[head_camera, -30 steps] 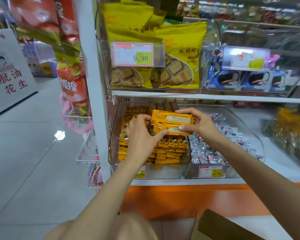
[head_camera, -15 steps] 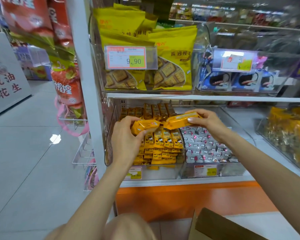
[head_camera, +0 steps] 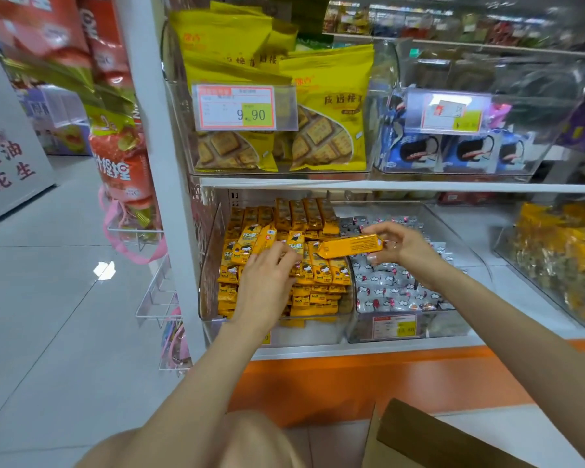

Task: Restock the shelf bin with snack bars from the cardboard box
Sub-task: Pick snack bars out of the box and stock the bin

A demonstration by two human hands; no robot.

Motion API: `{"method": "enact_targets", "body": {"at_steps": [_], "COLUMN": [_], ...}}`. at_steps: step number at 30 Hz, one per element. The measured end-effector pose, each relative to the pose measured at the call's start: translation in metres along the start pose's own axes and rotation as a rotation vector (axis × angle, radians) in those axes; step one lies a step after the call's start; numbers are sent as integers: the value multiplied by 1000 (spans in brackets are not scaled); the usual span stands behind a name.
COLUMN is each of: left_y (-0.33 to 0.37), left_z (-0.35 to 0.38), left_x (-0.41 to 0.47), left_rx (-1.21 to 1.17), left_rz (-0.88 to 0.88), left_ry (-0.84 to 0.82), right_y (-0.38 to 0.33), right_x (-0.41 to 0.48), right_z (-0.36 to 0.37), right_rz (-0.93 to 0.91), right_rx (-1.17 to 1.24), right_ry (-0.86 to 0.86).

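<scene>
Since half a second ago the left hand [head_camera: 267, 285] has dropped from the air into the shelf bin [head_camera: 210, 265], and the bar it carried no longer shows in its grip. Its fingers [head_camera: 286, 256] now lie forward over the stacked bars [head_camera: 318, 265]. A tilted bar [head_camera: 264, 238] leans just beyond those fingers, and it cannot be told whether they still pinch it. The right hand [head_camera: 399, 246] holds one snack bar [head_camera: 350, 246] level, thumb below and fingers curled over its right end. The bar's free left end pokes out over the stack, well apart from the left fingers. Below the right fingers runs the clear wall shared with the neighbouring bin [head_camera: 385, 292] of grey packets. The bin's clear left wall stands just left of the left fingers, with the white upright [head_camera: 156, 163] beyond it. The upper shelf [head_camera: 385, 186] edge crosses above both hands, with open room between it and the knuckles. Behind the fingers the rows rise toward the back. The cardboard box [head_camera: 436, 440] sits low, under the right forearm, its flap up.
</scene>
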State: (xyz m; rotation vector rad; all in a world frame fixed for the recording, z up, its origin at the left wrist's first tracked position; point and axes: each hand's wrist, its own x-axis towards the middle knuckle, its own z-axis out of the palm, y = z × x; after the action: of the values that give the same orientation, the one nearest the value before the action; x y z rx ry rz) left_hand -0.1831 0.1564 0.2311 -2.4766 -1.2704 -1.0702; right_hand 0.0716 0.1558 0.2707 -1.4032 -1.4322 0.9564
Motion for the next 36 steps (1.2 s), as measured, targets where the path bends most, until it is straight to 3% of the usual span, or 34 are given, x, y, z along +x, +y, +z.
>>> {"method": "enact_targets", "body": {"at_steps": [12, 25, 30, 36], "left_y": [-1, 0, 11, 18], "left_z": [6, 12, 18, 25], "left_x": [0, 1, 4, 10], "left_rx": [121, -28, -108, -179], "left_rz": [-42, 16, 58, 70], "left_ry": [-3, 1, -22, -102], "right_y": [-7, -7, -8, 8], "right_x": [13, 33, 19, -19], "right_z": [6, 42, 39, 36], "right_rz": [98, 176, 20, -183], "right_rx": [238, 91, -125, -365], "right_ry": [63, 141, 161, -39]}}
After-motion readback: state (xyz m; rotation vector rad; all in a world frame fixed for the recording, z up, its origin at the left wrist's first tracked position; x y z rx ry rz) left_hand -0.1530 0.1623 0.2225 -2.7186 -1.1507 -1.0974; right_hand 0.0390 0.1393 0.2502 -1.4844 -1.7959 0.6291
